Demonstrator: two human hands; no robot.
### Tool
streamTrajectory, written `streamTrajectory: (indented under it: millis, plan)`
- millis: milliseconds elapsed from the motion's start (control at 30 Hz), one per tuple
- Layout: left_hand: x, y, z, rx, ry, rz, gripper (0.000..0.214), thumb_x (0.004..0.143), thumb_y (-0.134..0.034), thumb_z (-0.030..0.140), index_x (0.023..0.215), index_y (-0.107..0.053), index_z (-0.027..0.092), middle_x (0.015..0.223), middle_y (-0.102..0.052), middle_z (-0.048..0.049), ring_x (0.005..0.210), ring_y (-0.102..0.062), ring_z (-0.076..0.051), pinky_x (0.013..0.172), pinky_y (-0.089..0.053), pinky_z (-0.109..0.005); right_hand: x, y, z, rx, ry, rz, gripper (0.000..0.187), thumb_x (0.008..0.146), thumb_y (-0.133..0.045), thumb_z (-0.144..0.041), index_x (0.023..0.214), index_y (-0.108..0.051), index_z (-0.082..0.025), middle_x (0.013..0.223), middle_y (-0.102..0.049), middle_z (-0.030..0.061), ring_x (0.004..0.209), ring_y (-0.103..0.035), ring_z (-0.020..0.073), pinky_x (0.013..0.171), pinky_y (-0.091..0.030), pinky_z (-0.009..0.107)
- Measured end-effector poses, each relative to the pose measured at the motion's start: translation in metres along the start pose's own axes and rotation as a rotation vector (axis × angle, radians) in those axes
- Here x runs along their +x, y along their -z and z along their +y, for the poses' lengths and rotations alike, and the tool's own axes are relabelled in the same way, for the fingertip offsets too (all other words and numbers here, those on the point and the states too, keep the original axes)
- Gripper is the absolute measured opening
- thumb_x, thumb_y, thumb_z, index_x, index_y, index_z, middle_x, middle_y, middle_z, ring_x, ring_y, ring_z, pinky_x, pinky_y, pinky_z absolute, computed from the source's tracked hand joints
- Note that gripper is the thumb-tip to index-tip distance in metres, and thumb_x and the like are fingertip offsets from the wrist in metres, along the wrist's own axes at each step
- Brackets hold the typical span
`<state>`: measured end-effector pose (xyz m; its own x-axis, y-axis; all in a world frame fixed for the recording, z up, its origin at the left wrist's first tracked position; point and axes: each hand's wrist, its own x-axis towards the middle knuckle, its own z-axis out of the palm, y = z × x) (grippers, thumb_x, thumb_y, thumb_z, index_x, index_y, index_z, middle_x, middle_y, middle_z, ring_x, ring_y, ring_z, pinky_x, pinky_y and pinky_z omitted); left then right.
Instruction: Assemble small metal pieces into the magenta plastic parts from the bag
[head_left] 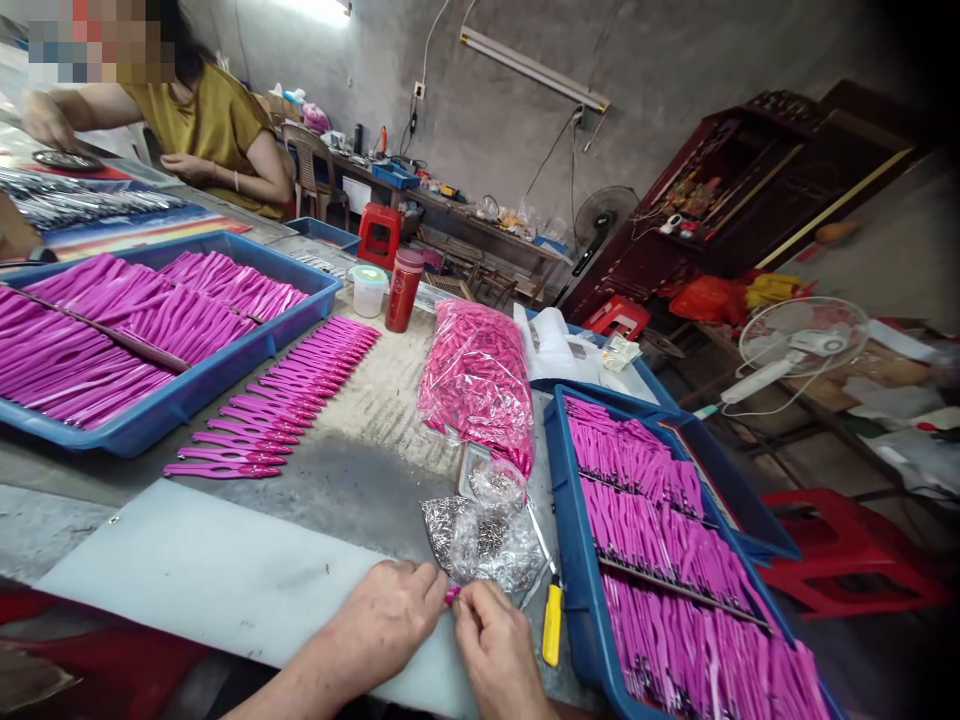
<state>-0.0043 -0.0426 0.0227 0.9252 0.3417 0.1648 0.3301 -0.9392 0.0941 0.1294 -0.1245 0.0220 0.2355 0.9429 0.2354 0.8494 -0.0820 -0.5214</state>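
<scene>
My left hand (394,615) and my right hand (495,645) meet over the front edge of a pale board (225,565). Pinched between their fingertips is a small magenta piece (451,595), mostly covered by the fingers, so its exact kind is hidden. Just beyond the hands lies a clear bag of tiny metal parts (480,535). Behind that sits a large clear bag of small pink parts (480,370). A yellow-handled screwdriver (552,625) rests right of my right hand. Slim magenta pieces with a long slot (259,430) lie in a slanting row.
Blue trays full of magenta pieces stand left (150,425) and right (559,480). A red tumbler (405,290) and a lidded plastic tub (369,290) are farther back. Across the table, a person in a mustard top (214,125) works by a heap of metal pieces (97,205).
</scene>
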Motion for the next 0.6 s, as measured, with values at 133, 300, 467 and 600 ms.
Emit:
streamTrajectory:
  millis: [133,300,467,600]
  plan:
    - [0.001,0.002,0.0,-0.024,0.014,0.024,0.011,0.086,-0.041,0.012,0.08,-0.047,0.018,0.07,-0.056,-0.0012,0.057,-0.055,-0.019,0.049,-0.043,-0.029,0.001,0.003,0.001,0.033,-0.045,-0.015,0.025,0.084,-0.039,-0.023,0.059,-0.045,-0.022,0.057,-0.053,-0.0019,0.053,-0.052,0.0129,0.051,-0.035,0.023]
    - [0.0,0.007,-0.001,-0.063,0.04,0.086,0.011,0.086,-0.044,0.015,0.077,-0.048,0.018,0.067,-0.056,-0.0001,0.054,-0.055,-0.017,0.048,-0.042,-0.028,0.0,0.011,0.008,0.182,-0.113,-0.076,0.025,0.082,-0.048,-0.036,0.061,-0.046,-0.022,0.053,-0.049,-0.005,0.048,-0.047,0.0111,0.046,-0.034,0.02]
    - [-0.001,0.011,-0.003,-0.1,0.055,0.179,0.014,0.088,-0.041,0.019,0.076,-0.048,0.019,0.065,-0.054,0.0008,0.053,-0.054,-0.016,0.049,-0.04,-0.027,-0.002,0.017,0.003,0.209,-0.102,0.056,0.029,0.085,-0.043,-0.041,0.066,-0.051,-0.021,0.058,-0.055,-0.0027,0.052,-0.051,0.0121,0.051,-0.039,0.02]
    - [-0.002,0.012,-0.004,-0.098,0.058,0.244,0.017,0.09,-0.038,0.02,0.076,-0.048,0.019,0.063,-0.054,0.0014,0.051,-0.053,-0.014,0.048,-0.038,-0.026,-0.001,0.013,-0.005,0.242,-0.11,0.108,0.026,0.086,-0.042,-0.042,0.081,-0.056,-0.021,0.066,-0.062,0.0001,0.059,-0.057,0.0143,0.056,-0.043,0.021]
